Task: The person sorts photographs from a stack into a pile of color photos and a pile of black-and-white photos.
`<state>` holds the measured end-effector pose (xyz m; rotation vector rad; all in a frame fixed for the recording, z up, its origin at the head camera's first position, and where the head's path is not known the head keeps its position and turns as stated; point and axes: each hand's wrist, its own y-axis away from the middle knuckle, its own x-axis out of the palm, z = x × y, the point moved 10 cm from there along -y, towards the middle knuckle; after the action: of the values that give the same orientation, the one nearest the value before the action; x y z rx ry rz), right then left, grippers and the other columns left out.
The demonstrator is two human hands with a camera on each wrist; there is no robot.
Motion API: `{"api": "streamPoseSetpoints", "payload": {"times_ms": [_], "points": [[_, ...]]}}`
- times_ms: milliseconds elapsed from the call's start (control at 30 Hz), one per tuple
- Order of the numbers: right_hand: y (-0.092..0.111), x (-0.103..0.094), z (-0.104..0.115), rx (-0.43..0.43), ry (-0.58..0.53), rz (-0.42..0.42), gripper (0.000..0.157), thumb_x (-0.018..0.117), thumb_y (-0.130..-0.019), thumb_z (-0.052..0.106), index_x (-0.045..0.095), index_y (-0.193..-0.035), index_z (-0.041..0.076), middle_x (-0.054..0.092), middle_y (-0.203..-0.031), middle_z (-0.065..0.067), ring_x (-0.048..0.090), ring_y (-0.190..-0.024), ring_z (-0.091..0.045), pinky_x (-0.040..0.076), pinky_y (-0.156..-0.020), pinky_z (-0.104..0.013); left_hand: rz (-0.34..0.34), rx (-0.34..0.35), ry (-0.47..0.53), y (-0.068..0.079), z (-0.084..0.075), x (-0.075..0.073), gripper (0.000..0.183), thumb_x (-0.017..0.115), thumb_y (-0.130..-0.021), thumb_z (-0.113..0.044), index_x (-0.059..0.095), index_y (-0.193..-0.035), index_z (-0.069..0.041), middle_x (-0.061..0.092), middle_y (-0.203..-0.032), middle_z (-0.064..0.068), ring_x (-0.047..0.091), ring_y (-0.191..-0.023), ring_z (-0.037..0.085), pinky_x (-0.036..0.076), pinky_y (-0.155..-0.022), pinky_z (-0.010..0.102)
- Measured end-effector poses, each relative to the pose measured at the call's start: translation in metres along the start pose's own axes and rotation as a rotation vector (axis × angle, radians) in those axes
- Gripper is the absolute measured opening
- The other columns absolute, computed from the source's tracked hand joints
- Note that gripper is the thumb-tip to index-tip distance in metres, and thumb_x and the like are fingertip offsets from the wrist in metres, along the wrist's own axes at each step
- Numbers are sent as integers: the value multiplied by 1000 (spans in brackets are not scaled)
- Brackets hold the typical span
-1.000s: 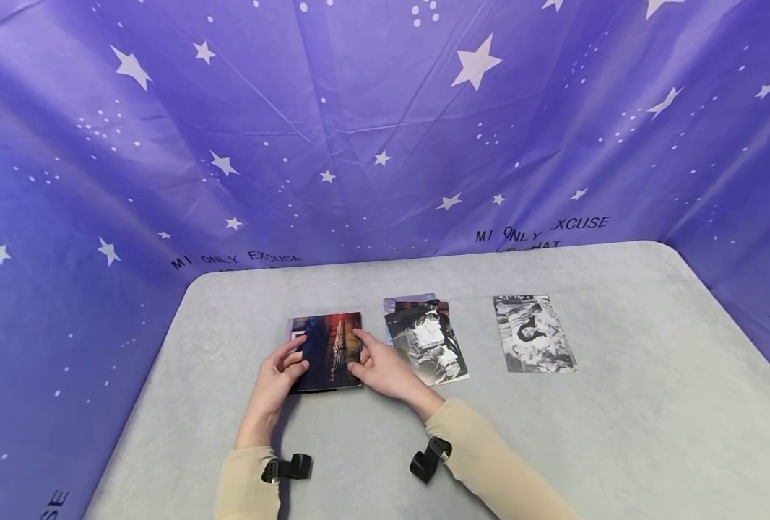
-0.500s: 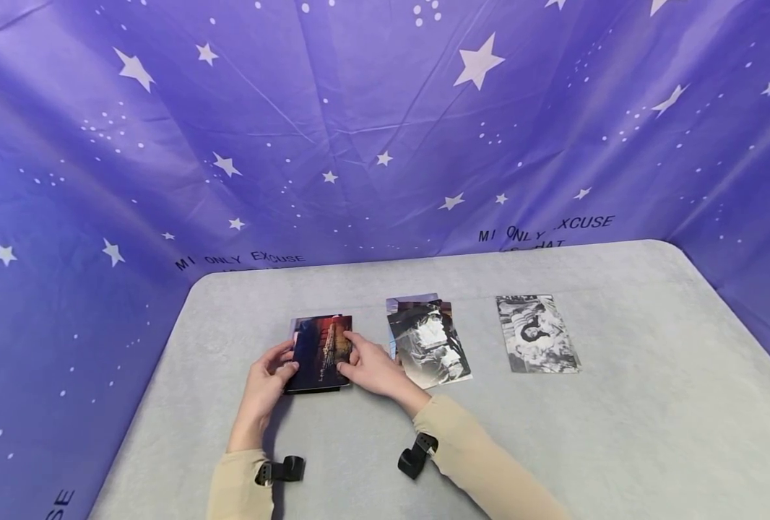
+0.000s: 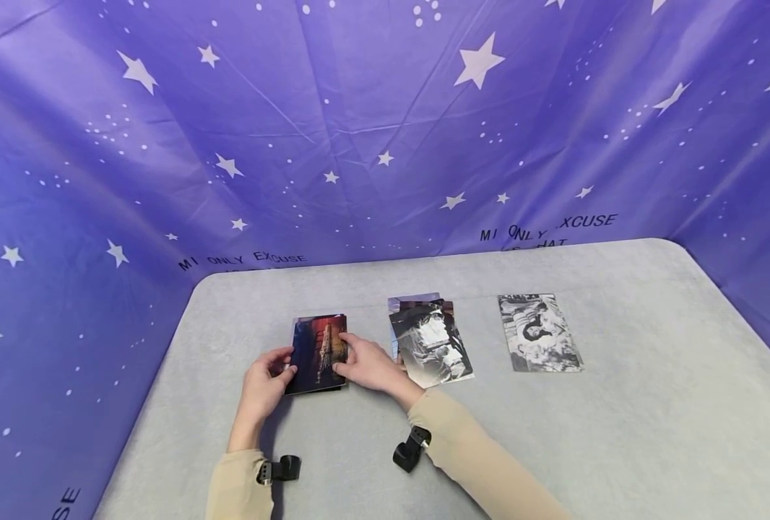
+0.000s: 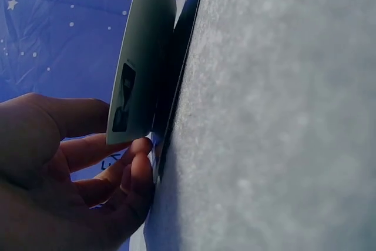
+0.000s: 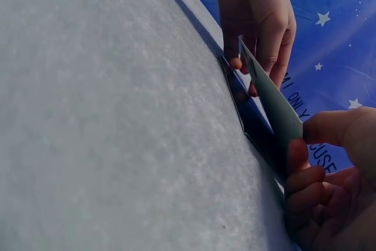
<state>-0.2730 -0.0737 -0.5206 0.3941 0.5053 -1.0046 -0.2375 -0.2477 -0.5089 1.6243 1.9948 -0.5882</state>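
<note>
Both hands hold a postcard [image 3: 320, 357] with a dark blue and red night picture of a lit building. My left hand [image 3: 261, 384] is at its left edge and my right hand [image 3: 375, 370] pinches its right edge between thumb and fingers. In the left wrist view the postcard [image 4: 144, 57] tilts above the table, showing a pale back with a small dark printed picture. Beneath it lies a dark stack of cards [image 5: 252, 116], mostly hidden in the head view. The left thumb meets the card's edge, with the other fingers curled below it.
A loose pile of cards [image 3: 430, 347], a black-and-white one on top, lies just right of my right hand. Farther right is another black-and-white card [image 3: 539, 336]. The grey table [image 3: 651, 404] meets a purple star-patterned cloth [image 3: 359, 108] behind and at the sides.
Both hands have shifted slightly left with the postcard, bringing it more squarely over the stack beneath. The other cards stay in place.
</note>
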Motion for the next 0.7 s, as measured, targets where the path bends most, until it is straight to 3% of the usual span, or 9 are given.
{"api": "streamPoseSetpoints", "payload": {"times_ms": [400, 700], "points": [[-6, 1, -3, 16, 89, -7, 67, 71, -83, 26, 46, -143, 7, 56, -65, 11, 52, -58, -6, 42, -54, -27, -4, 3, -43, -5, 2, -1, 36, 67, -81, 4, 64, -117, 9, 59, -102, 20, 56, -86, 27, 43, -76, 33], [-6, 5, -3, 5, 104, 32, 71, 72, -82, 25, 44, -145, 10, 58, -66, 13, 54, -61, -5, 45, -58, -27, 4, -45, -7, -2, 6, 0, 41, 66, -82, 4, 60, -123, 9, 56, -109, 21, 55, -90, 28, 43, -80, 35]]}}
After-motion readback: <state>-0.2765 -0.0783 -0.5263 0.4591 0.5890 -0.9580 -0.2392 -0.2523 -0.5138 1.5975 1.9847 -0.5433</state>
